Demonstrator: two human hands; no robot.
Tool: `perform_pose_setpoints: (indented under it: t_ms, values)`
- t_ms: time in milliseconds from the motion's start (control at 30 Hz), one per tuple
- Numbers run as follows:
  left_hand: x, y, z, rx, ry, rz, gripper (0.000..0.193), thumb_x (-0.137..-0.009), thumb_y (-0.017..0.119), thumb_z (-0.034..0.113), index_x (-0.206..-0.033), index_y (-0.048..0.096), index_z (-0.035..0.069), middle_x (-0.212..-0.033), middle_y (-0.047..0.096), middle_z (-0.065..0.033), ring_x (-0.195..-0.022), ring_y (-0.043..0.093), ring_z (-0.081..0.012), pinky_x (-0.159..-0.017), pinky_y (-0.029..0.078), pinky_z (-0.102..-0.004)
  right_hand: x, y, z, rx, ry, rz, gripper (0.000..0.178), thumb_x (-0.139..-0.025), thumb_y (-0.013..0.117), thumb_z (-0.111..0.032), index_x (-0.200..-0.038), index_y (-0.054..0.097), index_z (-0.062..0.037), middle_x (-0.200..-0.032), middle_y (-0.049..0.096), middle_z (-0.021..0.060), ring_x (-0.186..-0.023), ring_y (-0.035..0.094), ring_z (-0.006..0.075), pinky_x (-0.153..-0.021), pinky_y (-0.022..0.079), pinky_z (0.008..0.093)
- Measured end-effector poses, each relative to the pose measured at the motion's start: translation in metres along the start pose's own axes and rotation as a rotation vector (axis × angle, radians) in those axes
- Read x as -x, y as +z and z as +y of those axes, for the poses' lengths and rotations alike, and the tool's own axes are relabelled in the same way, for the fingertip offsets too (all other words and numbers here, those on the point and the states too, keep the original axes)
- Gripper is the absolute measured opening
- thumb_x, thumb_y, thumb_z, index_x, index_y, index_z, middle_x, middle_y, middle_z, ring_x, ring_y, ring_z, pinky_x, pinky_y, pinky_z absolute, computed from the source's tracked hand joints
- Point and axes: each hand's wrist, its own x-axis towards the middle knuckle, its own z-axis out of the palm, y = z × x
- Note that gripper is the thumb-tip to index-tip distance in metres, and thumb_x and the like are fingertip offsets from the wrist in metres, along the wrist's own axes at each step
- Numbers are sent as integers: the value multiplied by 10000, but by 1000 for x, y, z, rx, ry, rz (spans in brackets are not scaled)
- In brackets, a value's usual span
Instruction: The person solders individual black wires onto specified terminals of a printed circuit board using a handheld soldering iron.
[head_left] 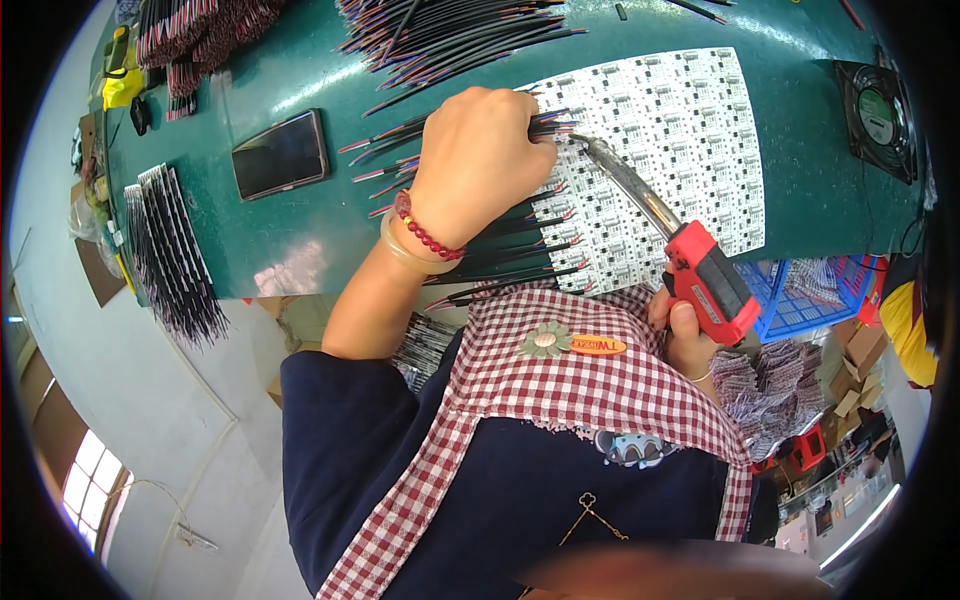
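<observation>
My left hand [478, 155], with a red bead bracelet and a pale bangle at its wrist, is closed over thin black cables [395, 135]. Their bared coloured ends reach onto the left side of a white circuit board panel [690, 150], which carries rows of small black parts. In my right hand [685, 335] is the handle of a red and black soldering gun [710, 285]. Its metal barrel slants up to the left, and the tip is close to the wire ends by my left fingers; contact I cannot tell. More cables [520, 260] lie along the panel's near left edge.
A large heap of black cables [450, 45] lies at the back of the green table [300, 220]. A phone [280, 153] and a cable bundle [170, 250] are on the left. At the far right stands a black fan [877, 120]; a blue basket [810, 295] is below the table edge.
</observation>
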Motion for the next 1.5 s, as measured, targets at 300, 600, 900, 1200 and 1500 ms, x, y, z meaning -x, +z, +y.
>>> perform_pose_setpoints:
  t_ms: [300,600,900,1200,1500]
  values:
    - [-2,-5,-3,-30,48,-51,157,-710,615,145,-675,614,-8,-602,574,-197,-610,576,-380,-583,460,-439,0,1,-4,-63,50,-14,186,-870,593,-180,-839,590,3,-698,569,40,-630,532,133,-579,423,278]
    - [-3,-5,0,-70,75,-63,166,-728,612,155,-680,608,-4,-621,586,-191,-630,584,-379,-593,463,-445,8,-2,-2,-8,115,13,183,-873,610,-202,-887,611,-19,-710,573,18,-636,524,128,-594,421,282]
    - [-1,-6,0,-126,117,-89,158,-747,611,146,-710,592,-6,-653,597,-190,-653,593,-376,-603,468,-452,5,-4,3,37,30,-27,515,-893,590,-349,-1224,483,31,-670,538,50,-549,472,109,-501,378,246]
    - [0,-3,2,-110,118,-58,150,-749,609,142,-743,589,-6,-681,606,-192,-670,597,-377,-613,471,-453,-1,1,1,62,21,-15,455,-897,579,-329,-1169,512,30,-649,539,65,-523,470,113,-479,368,240]
    - [4,1,2,-85,130,-37,158,-749,620,145,-752,583,-9,-713,615,-188,-686,599,-376,-618,472,-449,8,-9,0,-56,88,-17,550,-899,579,-367,-1235,460,52,-642,510,51,-519,444,111,-529,402,271]
